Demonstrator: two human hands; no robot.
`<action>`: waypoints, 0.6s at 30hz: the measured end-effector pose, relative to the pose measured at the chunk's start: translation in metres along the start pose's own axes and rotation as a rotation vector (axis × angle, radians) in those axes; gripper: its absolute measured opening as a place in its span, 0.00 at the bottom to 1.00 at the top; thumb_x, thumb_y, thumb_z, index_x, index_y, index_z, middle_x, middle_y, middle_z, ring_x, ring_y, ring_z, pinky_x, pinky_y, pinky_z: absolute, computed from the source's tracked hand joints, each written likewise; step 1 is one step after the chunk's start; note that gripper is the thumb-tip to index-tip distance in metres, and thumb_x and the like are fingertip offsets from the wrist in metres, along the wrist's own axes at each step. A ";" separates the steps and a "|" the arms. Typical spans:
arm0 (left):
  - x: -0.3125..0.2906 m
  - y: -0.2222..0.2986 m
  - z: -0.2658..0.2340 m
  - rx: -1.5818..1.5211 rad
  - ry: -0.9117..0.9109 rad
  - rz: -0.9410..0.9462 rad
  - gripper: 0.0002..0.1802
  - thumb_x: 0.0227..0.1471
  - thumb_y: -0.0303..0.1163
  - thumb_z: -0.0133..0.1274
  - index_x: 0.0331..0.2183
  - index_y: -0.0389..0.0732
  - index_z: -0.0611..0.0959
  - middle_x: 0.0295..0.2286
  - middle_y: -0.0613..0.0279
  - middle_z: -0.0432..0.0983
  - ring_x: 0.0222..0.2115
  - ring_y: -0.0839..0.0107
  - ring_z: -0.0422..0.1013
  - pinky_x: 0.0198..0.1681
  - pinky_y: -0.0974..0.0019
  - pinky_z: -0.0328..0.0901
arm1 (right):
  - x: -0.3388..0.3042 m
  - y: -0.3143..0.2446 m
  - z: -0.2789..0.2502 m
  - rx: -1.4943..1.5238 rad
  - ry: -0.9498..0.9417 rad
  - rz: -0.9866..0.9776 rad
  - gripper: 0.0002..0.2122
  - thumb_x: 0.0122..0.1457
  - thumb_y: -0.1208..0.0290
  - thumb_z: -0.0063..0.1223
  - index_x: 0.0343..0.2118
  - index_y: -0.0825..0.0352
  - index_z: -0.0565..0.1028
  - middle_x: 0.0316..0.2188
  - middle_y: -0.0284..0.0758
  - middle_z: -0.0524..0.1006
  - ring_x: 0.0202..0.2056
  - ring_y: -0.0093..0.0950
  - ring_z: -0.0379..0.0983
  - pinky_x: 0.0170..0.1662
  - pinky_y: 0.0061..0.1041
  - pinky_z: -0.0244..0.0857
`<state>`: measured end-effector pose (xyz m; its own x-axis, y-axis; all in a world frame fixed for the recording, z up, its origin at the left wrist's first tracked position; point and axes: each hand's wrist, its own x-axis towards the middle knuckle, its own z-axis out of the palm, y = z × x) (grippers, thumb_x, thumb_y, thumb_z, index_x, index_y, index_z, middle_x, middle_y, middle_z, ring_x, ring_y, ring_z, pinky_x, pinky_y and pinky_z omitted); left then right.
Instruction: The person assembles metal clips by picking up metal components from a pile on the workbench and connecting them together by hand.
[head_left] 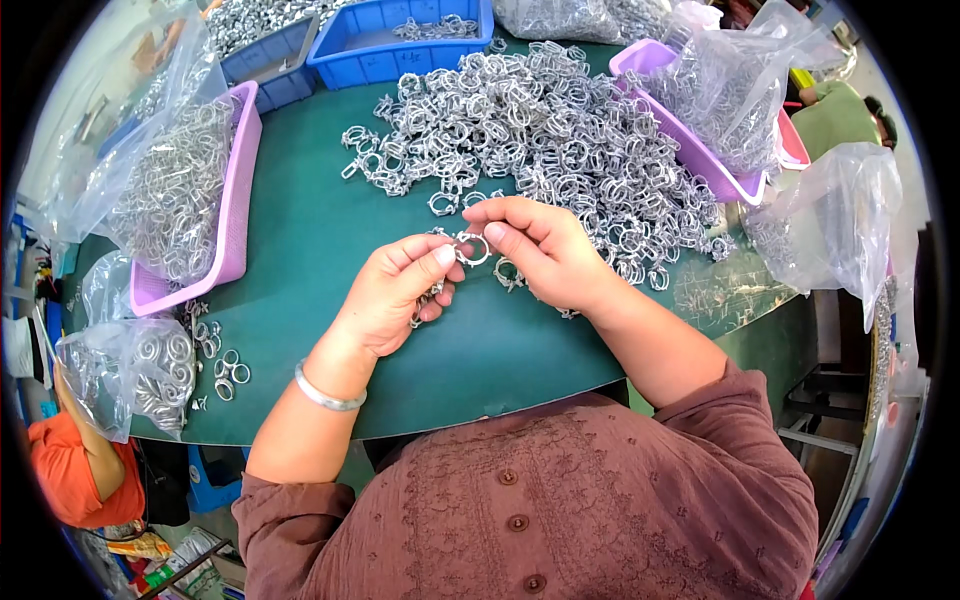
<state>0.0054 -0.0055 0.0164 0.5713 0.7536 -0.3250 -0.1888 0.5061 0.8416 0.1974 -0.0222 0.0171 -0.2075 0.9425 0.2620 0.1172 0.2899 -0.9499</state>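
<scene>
A small silvery metal ring (pixel 473 249) with little projections is held upright between my two hands above the green tabletop. My left hand (pixel 385 292) pinches its left side between thumb and forefinger, and more small metal pieces show under the curled fingers. From the other side, my right hand (pixel 556 252) closes thumb and forefinger at the ring's upper edge. Another metal ring (pixel 508 273) shows just below the right fingers; whether they hold it or it lies on the table I cannot tell. Beyond my hands spreads a large heap of similar ring parts (pixel 530 130).
Bagged metal parts fill a purple basket (pixel 243 190) on the left and another purple basket (pixel 700 160) at the right. Blue bins (pixel 345 70) stand at the back. Loose rings (pixel 231 372) lie beside a clear bag (pixel 125 375). Other people sit nearby at left and far right.
</scene>
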 end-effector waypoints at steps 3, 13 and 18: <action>0.000 -0.001 -0.002 -0.023 0.005 0.019 0.11 0.53 0.36 0.49 0.34 0.38 0.77 0.24 0.68 0.71 0.20 0.81 0.64 0.16 0.82 0.54 | 0.001 -0.005 -0.001 0.120 -0.030 0.161 0.10 0.57 0.74 0.47 0.40 0.72 0.72 0.29 0.31 0.74 0.30 0.17 0.69 0.34 0.17 0.64; 0.001 -0.002 -0.005 -0.132 0.000 0.041 0.12 0.53 0.36 0.49 0.35 0.38 0.77 0.25 0.66 0.72 0.20 0.82 0.65 0.15 0.84 0.56 | 0.001 -0.009 -0.005 0.315 -0.141 0.275 0.13 0.54 0.75 0.51 0.42 0.72 0.69 0.30 0.31 0.74 0.31 0.17 0.70 0.34 0.16 0.64; 0.002 -0.001 -0.004 -0.138 -0.013 0.039 0.13 0.54 0.36 0.48 0.37 0.36 0.77 0.25 0.65 0.73 0.20 0.82 0.65 0.15 0.84 0.56 | 0.002 -0.006 -0.005 0.360 -0.130 0.302 0.12 0.53 0.76 0.52 0.40 0.72 0.69 0.31 0.32 0.74 0.32 0.17 0.70 0.36 0.16 0.64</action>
<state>0.0029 -0.0027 0.0133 0.5712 0.7692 -0.2866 -0.3190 0.5297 0.7859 0.2013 -0.0213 0.0243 -0.3380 0.9404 -0.0361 -0.1475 -0.0908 -0.9849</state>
